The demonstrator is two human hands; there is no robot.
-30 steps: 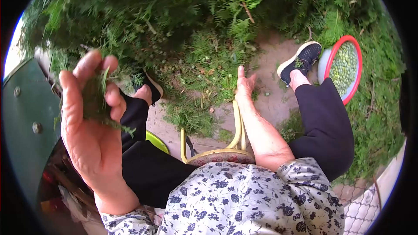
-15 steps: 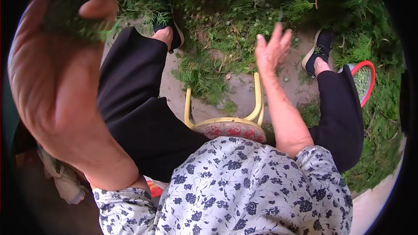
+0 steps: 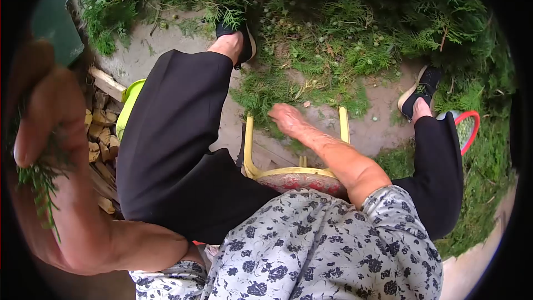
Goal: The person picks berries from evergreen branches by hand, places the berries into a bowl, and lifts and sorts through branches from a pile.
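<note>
At left, sprig (image 3: 44, 182) points lengthwise downward, left fingers (image 3: 32, 136) holding it; right fingers (image 3: 280, 114) unclear.

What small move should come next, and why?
Probably lower the left hand toward the right hand: the left holds a green sprig up near the camera, while the right is down by loose cuttings, too far apart to work together.

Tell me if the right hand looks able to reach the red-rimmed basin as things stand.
Probably yes, though not straight across: the right hand is low by the green sprigs, and the right leg stands between it and the red-rimmed basin, partly hiding it. Reaching over the leg seems likeliest.
</note>
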